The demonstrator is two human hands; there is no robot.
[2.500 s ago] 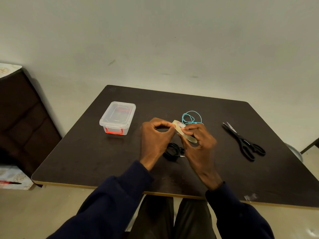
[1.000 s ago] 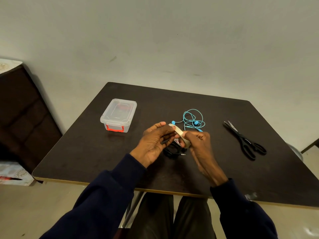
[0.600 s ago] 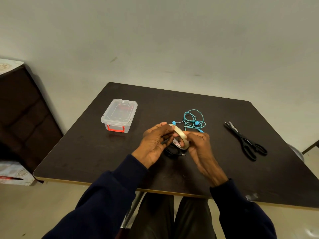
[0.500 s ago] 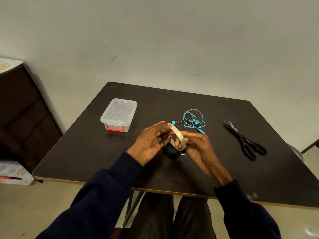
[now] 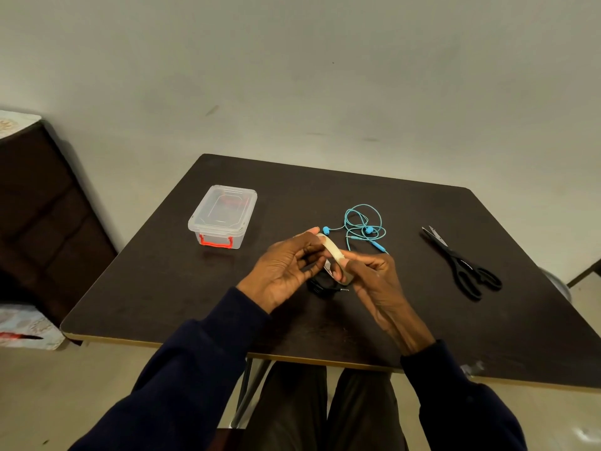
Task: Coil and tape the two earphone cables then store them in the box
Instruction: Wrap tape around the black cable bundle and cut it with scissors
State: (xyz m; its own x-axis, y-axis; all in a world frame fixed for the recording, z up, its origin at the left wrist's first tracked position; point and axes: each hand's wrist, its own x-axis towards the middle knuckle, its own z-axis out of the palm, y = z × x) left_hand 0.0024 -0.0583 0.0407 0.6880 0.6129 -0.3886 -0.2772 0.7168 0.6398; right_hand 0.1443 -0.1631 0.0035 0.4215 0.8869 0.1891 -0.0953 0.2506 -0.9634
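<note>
Mid-table, toward the front edge, your left hand (image 5: 286, 268) and right hand (image 5: 374, 281) both hold the tape roll (image 5: 335, 255) just above the table (image 5: 169, 288).

Change over the last couple of seconds:
- The roll was lying flatter between your hands. It's now turned up on edge, with the hole facing sideways.
- Your left hand has rolled palm-up, fingers curled round the roll's far end. Your right thumb and fingers pinch the near end.
- Both hands sit slightly closer to the front edge, so the blue earphone cable (image 5: 364, 227) is now fully uncovered behind them.

What that means, as I read it: you're rotating the roll to find the free end. I can't see any strip pulled off yet, so taping hasn't started.

Task state:
- The black earphone cable (image 5: 320, 286) is on the table right under your hands, bunched up. I can't tell how tidy the coil is because it's mostly hidden.
- The blue cable is loose and looping, not coiled, toward the table's middle-rear.
- The box (image 5: 224, 213) is near the left edge with its lid on and nothing visible inside.
- The scissors (image 5: 461, 265) lie untouched toward the right edge, well apart from your hands.

Next you need a tab lifted off the roll, and your right hand is closest to the scissors for the cut. There's a risk that the black coil springs open while neither hand is on it.
</note>
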